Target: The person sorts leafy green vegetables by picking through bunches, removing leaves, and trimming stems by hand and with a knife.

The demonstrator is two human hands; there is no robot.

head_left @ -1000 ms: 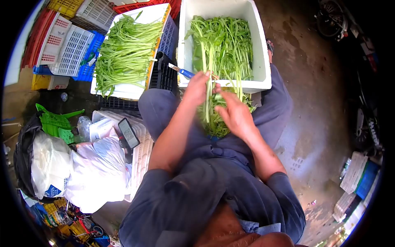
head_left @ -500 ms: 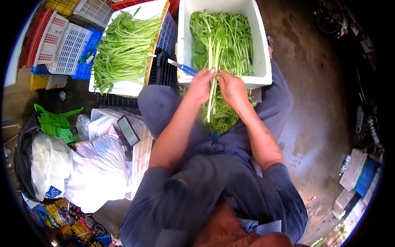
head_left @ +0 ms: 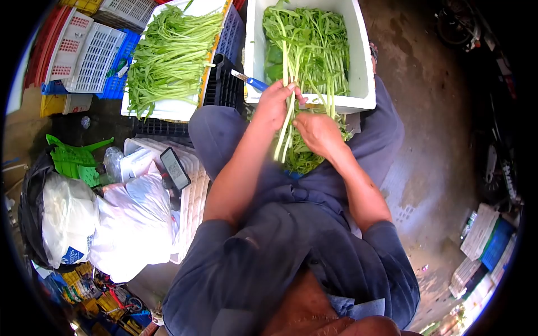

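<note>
Now the right hand [head_left: 320, 133] has drawn back, grip unclear; the left hand [head_left: 272, 105] clasps stems [head_left: 285, 126].

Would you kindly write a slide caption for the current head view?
Left hand gripping long green stems, right hand close by, at a white foam box of leafy greens.

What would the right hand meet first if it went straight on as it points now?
Most likely the pale green stalks held in the left hand, just ahead of the right hand; depth leaves it unclear whether it already touches them.
</note>
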